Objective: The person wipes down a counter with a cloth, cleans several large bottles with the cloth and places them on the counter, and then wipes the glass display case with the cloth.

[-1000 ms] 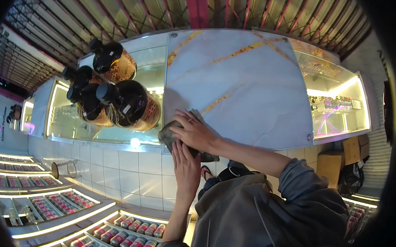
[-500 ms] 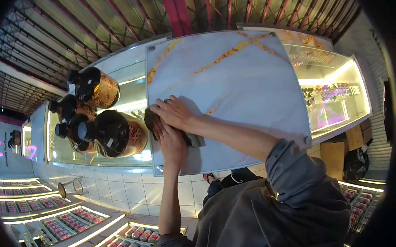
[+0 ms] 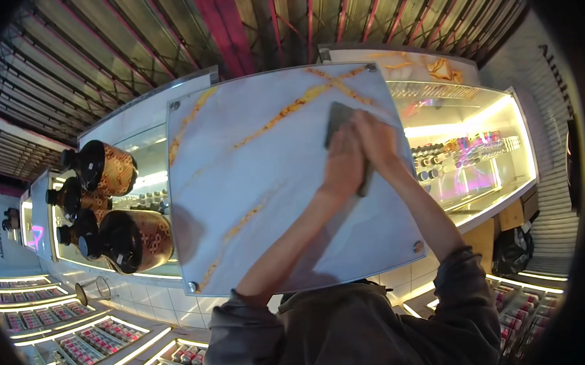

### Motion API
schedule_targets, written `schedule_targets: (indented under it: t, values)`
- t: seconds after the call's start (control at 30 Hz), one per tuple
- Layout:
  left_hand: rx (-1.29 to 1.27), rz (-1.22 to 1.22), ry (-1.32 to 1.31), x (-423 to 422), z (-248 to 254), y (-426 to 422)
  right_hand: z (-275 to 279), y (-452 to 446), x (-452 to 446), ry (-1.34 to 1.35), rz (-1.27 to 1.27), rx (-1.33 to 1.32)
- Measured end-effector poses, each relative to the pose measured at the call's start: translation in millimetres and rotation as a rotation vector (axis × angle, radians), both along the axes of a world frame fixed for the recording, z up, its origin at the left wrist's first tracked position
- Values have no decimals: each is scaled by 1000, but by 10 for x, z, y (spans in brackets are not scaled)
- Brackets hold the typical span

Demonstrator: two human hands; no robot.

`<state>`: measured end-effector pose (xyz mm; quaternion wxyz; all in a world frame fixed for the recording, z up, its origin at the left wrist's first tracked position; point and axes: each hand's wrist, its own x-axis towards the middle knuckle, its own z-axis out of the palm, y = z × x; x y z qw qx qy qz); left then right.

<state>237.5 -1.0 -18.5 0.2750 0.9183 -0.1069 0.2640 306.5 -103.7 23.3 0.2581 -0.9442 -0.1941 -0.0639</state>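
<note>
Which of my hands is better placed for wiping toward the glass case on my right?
Probably the right hand: it is nearer that glass case, while the left hand, also at the cloth, reaches across the marbled top.

I count two bare hands, my left hand (image 3: 343, 166) and right hand (image 3: 375, 143), one dark grey-green cloth (image 3: 338, 120), four big dark gold-patterned bottles (image 3: 135, 241), one white gold-veined panel (image 3: 272, 173), four round metal studs (image 3: 418, 246)!

We have passing room across the marbled top (image 3: 253, 174) left of our left hand (image 3: 343, 166); beyond the top's left edge, four dark bottles (image 3: 122, 242) block us.
</note>
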Motion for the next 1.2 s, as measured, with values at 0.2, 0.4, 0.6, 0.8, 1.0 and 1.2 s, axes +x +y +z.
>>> schedule_targets:
  t: [0.2, 0.4, 0.6, 0.8, 1.0, 1.2]
  values:
    - [79, -152, -4, 247, 143, -655, -29, -762, 118, -53, -169, -26]
    - [-13, 56, 13, 466, 124, -230, 12, -117, 408, 51, -198, 86]
    - [188, 395, 32, 61, 136, 1584, 87, 2006, 217, -4, 85, -31]
    - [84, 730, 189, -871, 419, 3020, -145, 4023, -456, -137, 549, 100]
    - [-59, 739, 98, -730, 251, 3101, -173, 4073, -371, -400, 566, 43]
    - [-252, 366, 18, 393, 165, 2560, -84, 3034, 585, -118, 287, 91]
